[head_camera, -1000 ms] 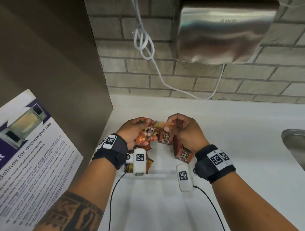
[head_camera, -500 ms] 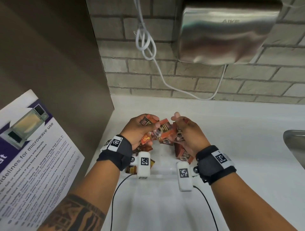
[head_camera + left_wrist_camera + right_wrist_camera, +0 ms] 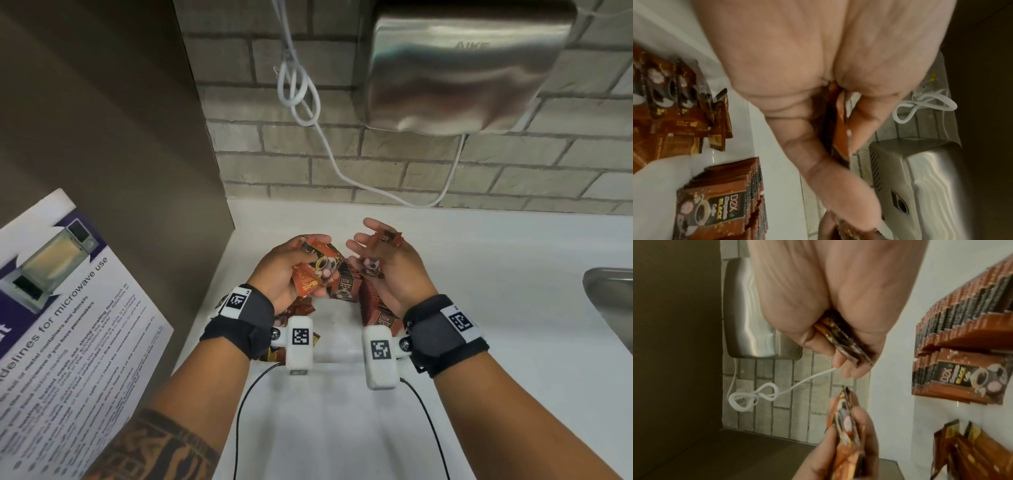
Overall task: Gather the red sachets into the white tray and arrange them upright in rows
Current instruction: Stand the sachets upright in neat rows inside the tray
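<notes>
Over the white tray [image 3: 337, 329] my left hand [image 3: 308, 253] grips a small fan of red sachets [image 3: 318, 270], seen edge-on between thumb and fingers [image 3: 838, 121] in the left wrist view. My right hand [image 3: 373, 246] holds a few more red sachets [image 3: 387, 238], pinched between thumb and fingers [image 3: 842, 340]. The two hands are a short way apart. In the tray, a row of upright sachets [image 3: 380, 308] stands on the right side [image 3: 725, 194]. A loose pile of sachets [image 3: 298, 308] lies on the left, partly hidden under my left wrist.
The tray sits on a white counter [image 3: 479, 274] against a brick wall. A steel hand dryer [image 3: 462, 68] and its knotted white cord [image 3: 301, 92] hang above. A brown panel [image 3: 102, 120] with a microwave notice [image 3: 61, 308] closes the left. A steel sink [image 3: 609, 301] lies at right.
The hands, which were together on one bundle of sachets, have drawn apart, each keeping some. The right hand's fingers have spread and lifted.
</notes>
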